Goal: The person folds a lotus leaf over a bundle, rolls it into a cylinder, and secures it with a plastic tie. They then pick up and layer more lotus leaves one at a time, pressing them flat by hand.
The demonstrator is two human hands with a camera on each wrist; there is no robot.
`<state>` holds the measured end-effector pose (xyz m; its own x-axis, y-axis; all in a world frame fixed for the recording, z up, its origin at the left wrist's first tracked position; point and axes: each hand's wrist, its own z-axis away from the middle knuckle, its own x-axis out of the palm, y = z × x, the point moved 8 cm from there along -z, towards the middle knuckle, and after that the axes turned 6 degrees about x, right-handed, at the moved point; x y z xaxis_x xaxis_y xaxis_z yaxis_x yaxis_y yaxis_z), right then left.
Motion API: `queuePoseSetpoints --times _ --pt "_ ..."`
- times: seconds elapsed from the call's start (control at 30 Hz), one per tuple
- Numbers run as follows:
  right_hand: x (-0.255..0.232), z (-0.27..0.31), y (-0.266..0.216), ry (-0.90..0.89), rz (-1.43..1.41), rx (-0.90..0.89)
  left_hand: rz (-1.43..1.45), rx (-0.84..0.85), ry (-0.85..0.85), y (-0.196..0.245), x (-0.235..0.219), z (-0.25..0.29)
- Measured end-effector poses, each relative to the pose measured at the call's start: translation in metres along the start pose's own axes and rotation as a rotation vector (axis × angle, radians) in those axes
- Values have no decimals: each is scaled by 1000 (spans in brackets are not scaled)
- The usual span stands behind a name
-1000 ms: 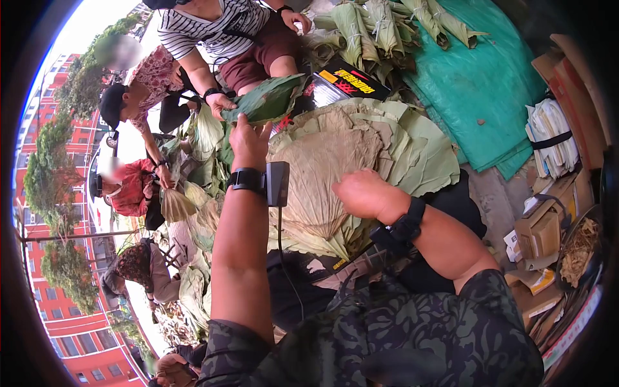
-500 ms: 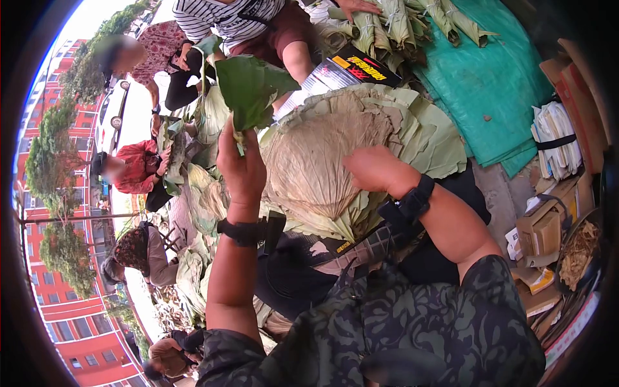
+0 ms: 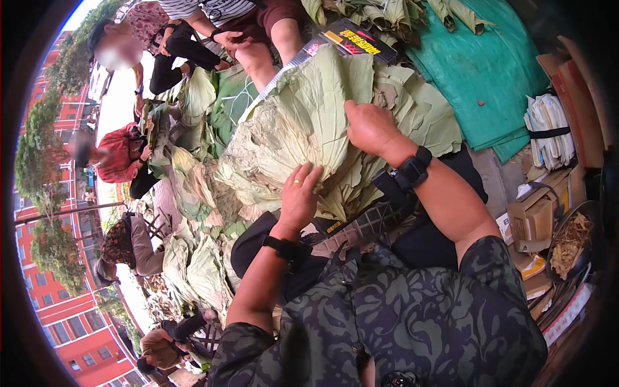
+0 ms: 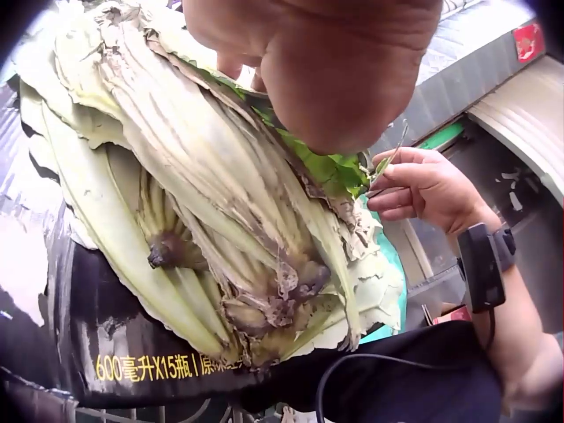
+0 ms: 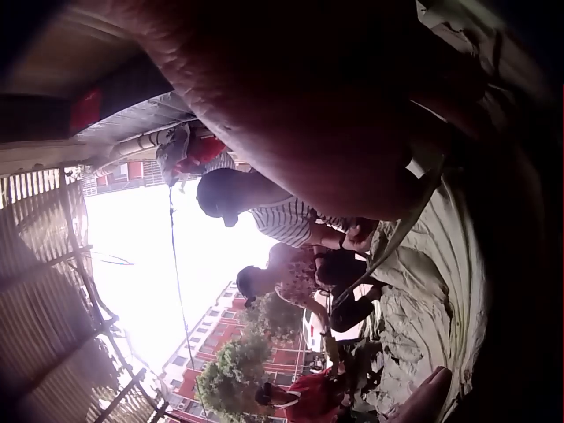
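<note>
A thick stack of large pale, dried leaves (image 3: 303, 122) lies in front of me on a black carton (image 4: 88, 344), their veined bases gathered toward my body. My left hand (image 3: 300, 197) rests on the near part of the top leaf, fingers extended. With thumb and fingers curled, my right hand (image 3: 374, 129) pinches the leaf's right edge, which stands lifted in a fold. In the left wrist view, a bright green leaf (image 4: 330, 172) shows between the dried layers, just beside the right hand (image 4: 432, 189). The left palm covers part of the stack there.
A black box with yellow lettering (image 3: 361, 40) lies beyond the stack. Right of it spreads a green plastic sheet (image 3: 477, 77); bundled papers (image 3: 550, 132) and cardboard boxes (image 3: 538, 226) stand farther right. More leaves (image 3: 200, 264) lie at left, where several people sit.
My left hand held a green leaf out ahead, drew it back, and now rests on the stack without it in its fingers. My right hand has lifted the pale leaf's edge. The seated person's hand has withdrawn.
</note>
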<state>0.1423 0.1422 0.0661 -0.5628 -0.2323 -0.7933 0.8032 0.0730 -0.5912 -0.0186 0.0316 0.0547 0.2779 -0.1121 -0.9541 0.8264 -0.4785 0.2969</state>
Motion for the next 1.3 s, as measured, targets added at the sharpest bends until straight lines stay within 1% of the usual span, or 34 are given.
queuePoseSetpoints --times 0.07,0.1,0.17,0.2,0.27,0.3,0.37,0.4,0.47,0.53,0.6,0.63,0.67,0.7,0.77,0.8,0.87,0.97,1.0,1.03,1.07,1.13,1.17,1.2,1.23,1.27,1.3 --pt "-2 -1 -5 64 94 -91 202 -43 104 -6 -6 3" --pt "-1 -2 -4 58 96 -87 209 -46 100 -11 -4 6" --pt "6 -1 -9 10 280 -154 442 -163 200 -32 -1 15" --pt "7 -2 -10 5 285 -154 502 -226 219 -38 -1 17" --pt "7 -6 -11 49 364 -132 544 -257 287 -47 -3 19" --pt "10 -9 -10 48 367 -134 546 -259 290 -50 -3 20" --pt "4 -12 -8 267 333 -175 521 -317 288 -60 -3 23" --pt "6 -14 -7 265 333 -177 522 -320 289 -58 -7 22" --pt "10 -19 -2 239 370 -153 640 -356 325 -55 -13 20" --pt "12 -23 -1 254 339 -144 618 -333 354 -52 -17 20" --pt "11 -29 -2 273 305 -138 636 -310 425 -52 -23 20" --pt "15 -34 2 195 247 -66 635 -312 426 -54 -23 21" --pt "20 -37 8 118 190 7 682 -362 444 -61 -20 25" --pt "21 -36 7 117 190 7 730 -412 460 -67 -18 27" --pt "13 -32 0 241 180 -56 728 -446 472 -76 -16 32" --pt "17 -33 0 241 180 -56 724 -480 486 -79 -16 33" --pt "2 -19 -20 689 283 -282 736 -484 481 -80 -17 32" --pt "8 -24 -22 718 260 -308 756 -494 475 -83 -19 32" --pt "7 -26 -21 718 257 -313 655 -404 455 -76 -24 26" --pt "10 -33 -19 603 241 -328 552 -316 433 -68 -28 22" --pt "16 -39 -17 487 225 -341 471 -286 410 -62 -29 20" --pt "16 -38 -19 458 183 -367 161 -146 240 -50 -26 16" --pt "20 -37 -18 422 230 -337 89 -87 242 -48 -23 15" --pt "23 -36 -17 389 279 -305 91 -83 244 -50 -19 16" --pt "29 -35 -14 335 282 -252 192 -160 283 -58 -17 20" --pt "31 -36 -13 337 285 -246 293 -239 317 -67 -12 25" --pt "30 -35 -13 360 232 -242 477 -366 402 -79 -10 29"
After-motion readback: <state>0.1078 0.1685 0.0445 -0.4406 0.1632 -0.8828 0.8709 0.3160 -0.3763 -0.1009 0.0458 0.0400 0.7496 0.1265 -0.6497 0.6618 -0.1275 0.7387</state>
